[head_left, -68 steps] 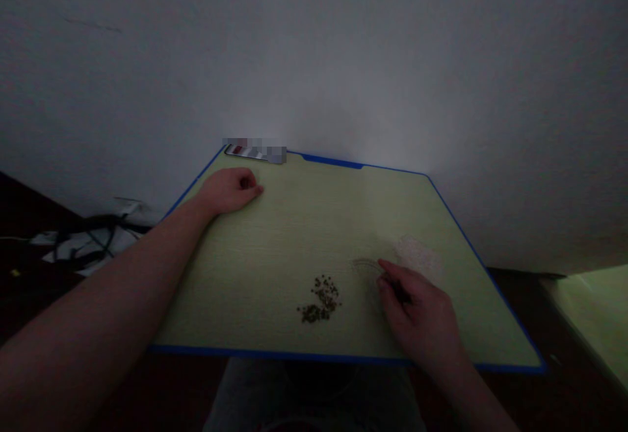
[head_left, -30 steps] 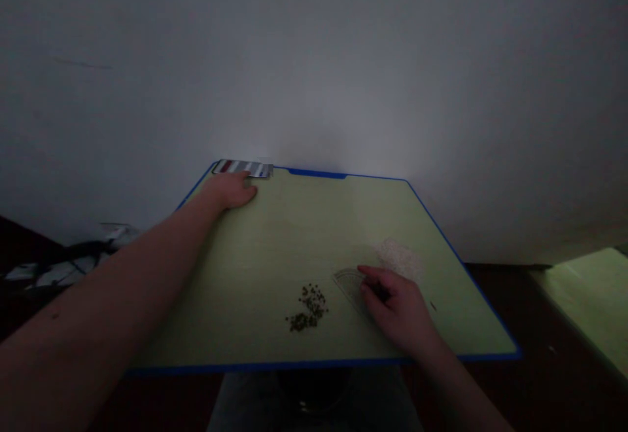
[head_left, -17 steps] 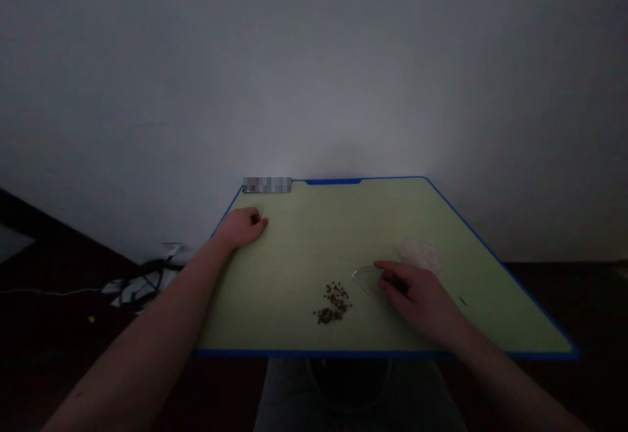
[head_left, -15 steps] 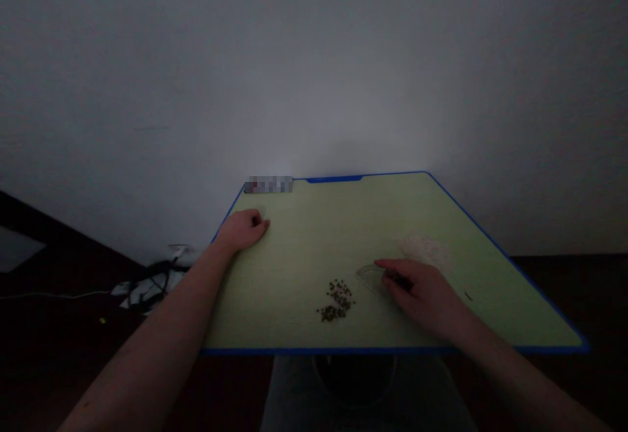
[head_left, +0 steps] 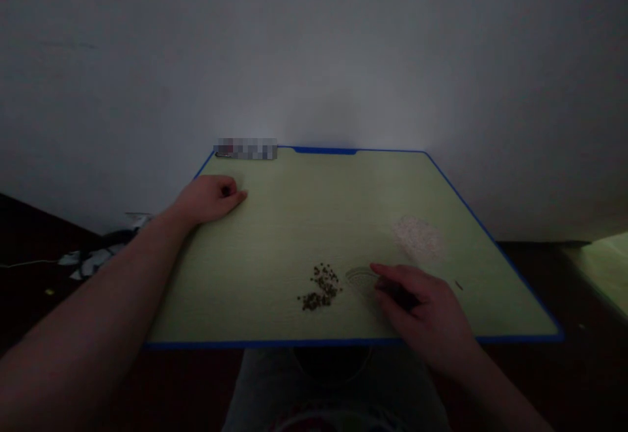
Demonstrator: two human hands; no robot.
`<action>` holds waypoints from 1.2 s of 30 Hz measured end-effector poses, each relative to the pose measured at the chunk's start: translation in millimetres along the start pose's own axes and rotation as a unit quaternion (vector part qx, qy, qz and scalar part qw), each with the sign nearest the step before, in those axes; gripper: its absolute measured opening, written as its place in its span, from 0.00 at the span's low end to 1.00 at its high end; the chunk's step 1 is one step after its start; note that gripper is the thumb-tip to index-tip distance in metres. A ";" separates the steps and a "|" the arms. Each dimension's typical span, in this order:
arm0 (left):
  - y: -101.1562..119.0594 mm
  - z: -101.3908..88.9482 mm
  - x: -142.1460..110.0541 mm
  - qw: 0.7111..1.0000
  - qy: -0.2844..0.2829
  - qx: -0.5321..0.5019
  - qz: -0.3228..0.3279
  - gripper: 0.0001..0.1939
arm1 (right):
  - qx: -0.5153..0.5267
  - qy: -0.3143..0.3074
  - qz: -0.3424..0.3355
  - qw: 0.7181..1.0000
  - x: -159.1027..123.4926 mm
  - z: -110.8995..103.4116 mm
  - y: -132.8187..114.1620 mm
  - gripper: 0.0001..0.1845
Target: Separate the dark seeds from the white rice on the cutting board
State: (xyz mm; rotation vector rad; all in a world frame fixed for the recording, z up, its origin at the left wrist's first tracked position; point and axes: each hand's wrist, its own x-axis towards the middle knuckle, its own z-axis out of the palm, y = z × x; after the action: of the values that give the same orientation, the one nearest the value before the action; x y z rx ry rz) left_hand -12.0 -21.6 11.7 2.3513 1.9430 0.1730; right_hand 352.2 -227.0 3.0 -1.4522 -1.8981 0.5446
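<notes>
The person's right hand (head_left: 424, 314) is at the near right part of the pale green tabletop with a blue edge (head_left: 294, 222), pinching a clear, curved, see-through piece marked with fine lines (head_left: 362, 279). Its thumb and index finger are clamped on the right side of the clear piece, which lies just right of a loose heap of small dark brown grains (head_left: 321, 293). Beyond the right hand, toward the far right, is a spread of fine pale pinkish grains (head_left: 418, 238). A small dark sliver (head_left: 458, 285) lies to the right of that hand.

The left hand (head_left: 209, 198) rests on the far left part of the tabletop, its fingers curled with thumb and index tips close together; whether they touch cannot be told. Beyond it, at the far left corner, lies a flat phone-like object, partly blurred out (head_left: 248, 149).
</notes>
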 end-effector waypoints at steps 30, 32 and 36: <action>-1.3 2.8 2.0 1.000 -0.003 -0.005 -0.008 0.22 | -0.030 -0.004 -0.055 0.998 -4.5 2.5 -1.0 0.14; -1.5 3.0 2.3 1.000 -0.002 -0.004 -0.008 0.22 | -0.035 0.011 -0.040 0.999 -5.7 3.4 0.0 0.14; -1.9 3.9 2.7 1.000 0.000 -0.006 -0.008 0.22 | -0.032 0.002 -0.073 0.997 -8.6 5.1 0.4 0.14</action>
State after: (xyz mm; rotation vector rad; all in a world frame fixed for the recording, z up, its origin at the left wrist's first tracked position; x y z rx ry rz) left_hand -12.8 -18.6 7.6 2.3277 1.9558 0.1825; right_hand 350.1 -234.8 -3.0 -1.3411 -2.0161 0.4149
